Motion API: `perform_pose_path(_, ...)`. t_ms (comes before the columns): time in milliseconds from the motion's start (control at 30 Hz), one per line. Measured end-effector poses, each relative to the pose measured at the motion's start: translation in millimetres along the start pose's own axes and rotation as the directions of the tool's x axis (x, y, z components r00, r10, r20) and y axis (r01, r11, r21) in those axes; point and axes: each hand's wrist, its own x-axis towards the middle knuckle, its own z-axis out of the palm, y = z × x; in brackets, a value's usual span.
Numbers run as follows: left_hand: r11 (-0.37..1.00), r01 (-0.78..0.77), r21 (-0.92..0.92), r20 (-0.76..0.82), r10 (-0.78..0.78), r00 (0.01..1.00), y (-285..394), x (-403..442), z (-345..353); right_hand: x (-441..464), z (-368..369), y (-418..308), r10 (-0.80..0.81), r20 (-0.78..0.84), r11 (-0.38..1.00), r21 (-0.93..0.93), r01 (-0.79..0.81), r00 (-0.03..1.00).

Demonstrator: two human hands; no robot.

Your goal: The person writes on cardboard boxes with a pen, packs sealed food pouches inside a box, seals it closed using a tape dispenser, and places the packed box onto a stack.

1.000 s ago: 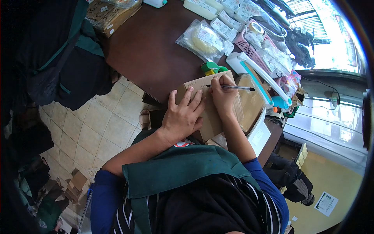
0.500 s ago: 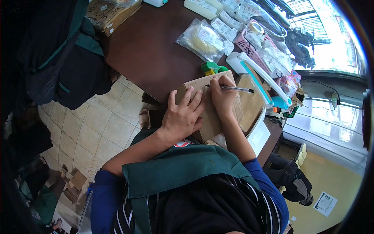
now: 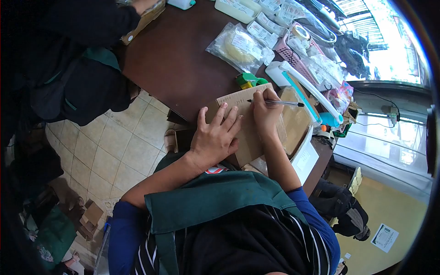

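A brown cardboard box [image 3: 250,130] lies in front of me at the table edge, with small handwriting near its far edge. My left hand [image 3: 216,135] rests on the box's left part, fingers spread and pressing flat. Between the fingertips of my right hand [image 3: 266,112] is a pen [image 3: 286,103] with a clear barrel, its tip at the cardboard just right of the writing. Right of the box sits another taped brown package [image 3: 293,121], partly behind my right hand.
A green tape dispenser [image 3: 251,80] stands just beyond the box. Bagged items [image 3: 240,48], a pink basket [image 3: 293,54] and a white-and-teal sealer-like device [image 3: 305,91] line the right side. At left, a person in dark clothes [image 3: 87,82] reaches to a carton [image 3: 145,20].
My right hand and the pen have shifted slightly right along the box, and more writing shows. My left hand stays put. The person at left has stretched an arm over the carton.
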Motion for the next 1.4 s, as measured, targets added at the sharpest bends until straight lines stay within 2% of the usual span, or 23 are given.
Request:
perform_pose_path(67,1.0,0.001,-0.003,-0.005,-0.001,1.0,1,1,0,1,0,-2,0.107,-0.015,0.993,0.047,-0.106,0.994)
perform_pose_path(200,1.0,-0.003,0.007,0.008,0.003,1.0,1,1,0,-2,2,-6,0.169,0.004,0.974,0.153,-0.167,0.986)
perform_pose_path(300,1.0,-0.001,0.005,0.012,0.001,1.0,0,1,-1,0,4,2,0.125,-0.001,0.985,0.118,-0.124,0.992)
perform_pose_path(367,1.0,0.0,0.0,0.02,0.0,1.0,2,1,-2,1,1,3,0.018,0.059,1.0,-0.005,-0.018,0.998)
perform_pose_path(400,1.0,0.0,0.0,0.019,0.0,1.0,2,1,-2,1,-1,2,0.02,0.058,1.0,-0.007,-0.02,0.998)
perform_pose_path(467,1.0,0.0,0.004,0.016,0.0,1.0,1,2,-2,2,-4,-1,-0.15,0.051,0.981,-0.113,0.155,0.987)
perform_pose_path(500,1.0,-0.001,0.009,0.019,0.001,1.0,1,1,-2,2,-2,1,-0.149,0.05,0.982,-0.112,0.154,0.988)
perform_pose_path(567,1.0,-0.004,0.013,0.021,0.004,1.0,1,1,-2,1,4,5,-0.015,0.005,1.0,0.009,0.015,1.0)
perform_pose_path(667,1.0,0.002,-0.004,0.027,-0.002,1.0,0,1,-2,2,4,-3,0.006,-0.018,0.997,0.071,-0.005,1.0)
perform_pose_path(800,1.0,0.002,0.008,0.039,-0.002,0.999,1,2,-4,1,-2,-5,0.054,-0.027,0.998,0.012,-0.053,0.998)
perform_pose_path(867,1.0,0.0,0.012,0.036,-0.001,0.999,0,2,-4,5,-5,-17,0.238,-0.016,0.953,0.195,-0.231,0.971)
perform_pose_path(1200,1.0,-0.001,-0.021,0.046,0.002,0.999,0,3,-7,6,-3,5,0.096,0.009,0.989,0.109,-0.096,0.995)
perform_pose_path(1267,1.0,0.001,-0.019,0.047,0.0,0.999,0,3,-7,5,-3,11,0.062,-0.04,0.995,0.076,-0.059,0.997)
perform_pose_path(1400,1.0,0.004,-0.018,0.042,-0.003,0.999,0,3,-7,5,-6,7,0.072,-0.009,0.997,0.034,-0.071,0.997)
